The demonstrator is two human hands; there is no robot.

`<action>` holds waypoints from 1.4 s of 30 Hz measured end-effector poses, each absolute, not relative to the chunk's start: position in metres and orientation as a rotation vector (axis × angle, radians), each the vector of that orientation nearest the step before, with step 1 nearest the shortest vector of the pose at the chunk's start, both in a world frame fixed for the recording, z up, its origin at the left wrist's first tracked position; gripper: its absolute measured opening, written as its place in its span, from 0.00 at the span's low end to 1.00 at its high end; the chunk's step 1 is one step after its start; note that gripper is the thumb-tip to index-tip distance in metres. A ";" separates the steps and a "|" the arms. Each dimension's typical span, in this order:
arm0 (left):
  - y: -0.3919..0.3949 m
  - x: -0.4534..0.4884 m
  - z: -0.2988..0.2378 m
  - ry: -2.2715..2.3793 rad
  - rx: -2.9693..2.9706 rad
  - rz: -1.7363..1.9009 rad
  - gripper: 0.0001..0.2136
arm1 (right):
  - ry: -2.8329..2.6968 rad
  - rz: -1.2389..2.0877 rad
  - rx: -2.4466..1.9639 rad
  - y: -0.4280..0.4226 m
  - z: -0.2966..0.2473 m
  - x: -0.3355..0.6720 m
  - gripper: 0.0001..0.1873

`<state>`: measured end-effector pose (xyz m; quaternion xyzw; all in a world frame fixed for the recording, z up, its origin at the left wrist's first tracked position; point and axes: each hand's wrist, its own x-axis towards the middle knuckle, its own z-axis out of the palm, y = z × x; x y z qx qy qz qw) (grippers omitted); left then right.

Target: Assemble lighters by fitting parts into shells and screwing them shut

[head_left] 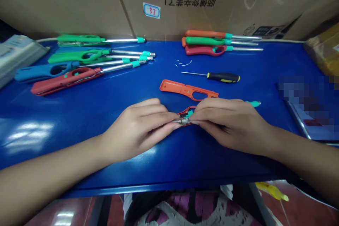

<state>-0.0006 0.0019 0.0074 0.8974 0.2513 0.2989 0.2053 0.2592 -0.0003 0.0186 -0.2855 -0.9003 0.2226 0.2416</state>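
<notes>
My left hand (143, 125) is closed, with thumb and fingertips pinching a small silver metal part (183, 121). At that part's other end, the fingertips of my right hand (230, 122) are also pressed together; most of their grip is hidden. Just behind and beneath my fingers lies an opened orange-red lighter half (188, 110) with a teal piece in it. A teal nozzle tip (254, 103) shows beyond my right hand. Farther back rests a loose orange lighter shell (185, 90), hollow side up, with its trigger opening to the right.
A black-and-yellow screwdriver (222, 77) lies behind the shell, near several tiny screws (182, 63). Opened long-necked lighters (66, 79) lie at left, others (206, 50) at back right. A cardboard box (169, 17) lines the back of the blue table (79, 123). A tablet-like device (304, 127) sits at right.
</notes>
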 end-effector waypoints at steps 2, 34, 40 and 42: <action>0.002 -0.001 0.008 0.703 2.505 0.828 0.09 | -2.474 0.586 -0.780 0.000 0.018 0.260 0.09; 0.003 -0.002 0.009 0.695 2.564 0.895 0.07 | -2.540 0.370 -0.792 0.003 0.015 0.265 0.08; 0.002 0.000 0.009 0.687 2.555 0.887 0.07 | -2.542 0.330 -0.757 0.002 0.015 0.265 0.08; 0.002 0.000 0.010 0.678 2.550 0.886 0.07 | -2.542 0.327 -0.745 0.002 0.014 0.264 0.08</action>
